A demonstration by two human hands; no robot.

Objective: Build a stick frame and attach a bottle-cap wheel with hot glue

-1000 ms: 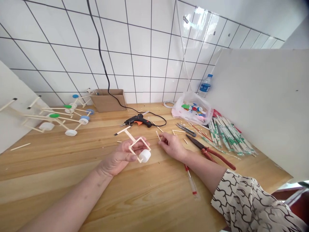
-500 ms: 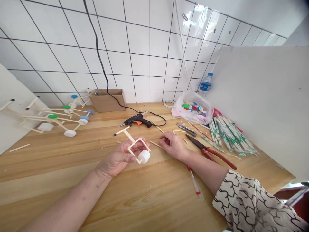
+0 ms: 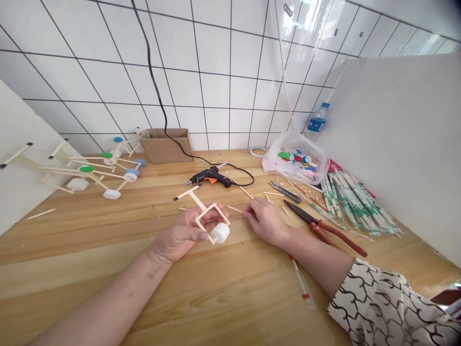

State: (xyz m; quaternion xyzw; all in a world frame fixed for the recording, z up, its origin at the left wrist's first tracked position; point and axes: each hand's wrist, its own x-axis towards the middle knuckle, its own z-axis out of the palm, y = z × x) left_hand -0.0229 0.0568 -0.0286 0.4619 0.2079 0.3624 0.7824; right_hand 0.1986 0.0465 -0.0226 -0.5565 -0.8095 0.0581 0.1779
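My left hand (image 3: 187, 233) is closed around a small frame of glued wooden sticks (image 3: 204, 210), held just above the table. Black tips mark the ends of its crossbar, and a white bottle cap (image 3: 220, 233) sits at its lower end like a wheel. To the right, my right hand (image 3: 267, 222) rests on the table, its fingers pinched at the end of a short wooden stick (image 3: 235, 209). Beyond the hands lies a black glue gun (image 3: 211, 177) with an orange trigger. Pliers (image 3: 317, 225) with red handles lie beside my right forearm.
Stick bicycle models with cap wheels (image 3: 112, 194) stand at left by a cardboard box (image 3: 166, 146). At the back right are a plastic bag of bottle caps (image 3: 273, 158), a water bottle (image 3: 317, 120) and wrapped sticks (image 3: 356, 199). Snips (image 3: 284, 191) and a pen (image 3: 300, 283) lie nearer.
The view has shifted slightly, so most things sit farther right. The left hand keeps its hold on the stick frame; the short stick at my right fingertips now lies at a flatter angle.
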